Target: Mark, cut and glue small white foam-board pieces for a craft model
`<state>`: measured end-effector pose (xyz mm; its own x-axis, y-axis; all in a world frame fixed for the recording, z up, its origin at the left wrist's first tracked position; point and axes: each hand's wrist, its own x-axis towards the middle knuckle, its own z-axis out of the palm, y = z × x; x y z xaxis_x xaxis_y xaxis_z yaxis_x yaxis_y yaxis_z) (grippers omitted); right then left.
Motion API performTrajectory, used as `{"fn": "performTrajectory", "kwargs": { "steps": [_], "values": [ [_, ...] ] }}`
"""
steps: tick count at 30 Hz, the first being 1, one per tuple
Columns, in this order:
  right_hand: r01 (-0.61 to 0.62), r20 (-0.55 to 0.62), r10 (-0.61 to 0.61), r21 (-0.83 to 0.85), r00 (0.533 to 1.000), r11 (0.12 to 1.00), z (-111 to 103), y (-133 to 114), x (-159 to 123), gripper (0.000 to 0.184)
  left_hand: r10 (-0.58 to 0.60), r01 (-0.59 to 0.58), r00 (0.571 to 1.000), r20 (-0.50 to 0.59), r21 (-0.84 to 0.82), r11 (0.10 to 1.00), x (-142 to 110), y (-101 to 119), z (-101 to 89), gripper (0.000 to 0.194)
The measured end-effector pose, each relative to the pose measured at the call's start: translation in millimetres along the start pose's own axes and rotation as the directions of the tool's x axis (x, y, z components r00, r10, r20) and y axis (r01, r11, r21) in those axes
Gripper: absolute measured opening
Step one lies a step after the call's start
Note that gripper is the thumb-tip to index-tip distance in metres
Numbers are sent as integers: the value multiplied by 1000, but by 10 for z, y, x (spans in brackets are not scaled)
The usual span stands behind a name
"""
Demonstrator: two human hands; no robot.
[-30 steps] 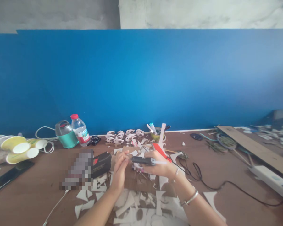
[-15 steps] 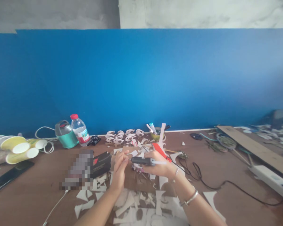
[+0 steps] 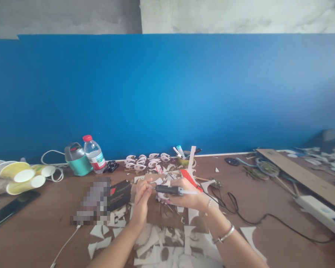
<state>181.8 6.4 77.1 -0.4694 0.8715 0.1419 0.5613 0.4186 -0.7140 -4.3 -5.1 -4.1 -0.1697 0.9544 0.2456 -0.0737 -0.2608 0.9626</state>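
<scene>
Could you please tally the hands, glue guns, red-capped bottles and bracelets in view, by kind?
Hands: 2, left hand and right hand
Glue gun: 1
Red-capped bottle: 1
Bracelets: 2, silver bangle and thinner bracelet
Total: 6

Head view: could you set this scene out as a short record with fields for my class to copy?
Right hand: holds a black tool
Left hand: fingers by the tool's tip; grip unclear
Right arm: silver bangle
Behind hands: white cut-outs; pot with pens
Back left: red-capped bottle beside a teal-and-grey container
Near edge: white scraps
</scene>
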Motion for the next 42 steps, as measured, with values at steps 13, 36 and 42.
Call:
{"fn": "performTrajectory", "kwargs": {
  "steps": [13,36,42],
  "values": [
    [57,31,-58,33,998,998,-24,-13,-11,29,-25,25,1000,2,-29,999,-7,19,8,28],
    [-27,-165,-39,-381,986,924,-364,61,-104,5,-99,97,993,-60,-31,995,-14,90,57,30],
    [-534,-237,486,-506,841,677,-846,516,-396,47,-80,81,996,-39,25,996,-7,60,31,30]
  ]
}}
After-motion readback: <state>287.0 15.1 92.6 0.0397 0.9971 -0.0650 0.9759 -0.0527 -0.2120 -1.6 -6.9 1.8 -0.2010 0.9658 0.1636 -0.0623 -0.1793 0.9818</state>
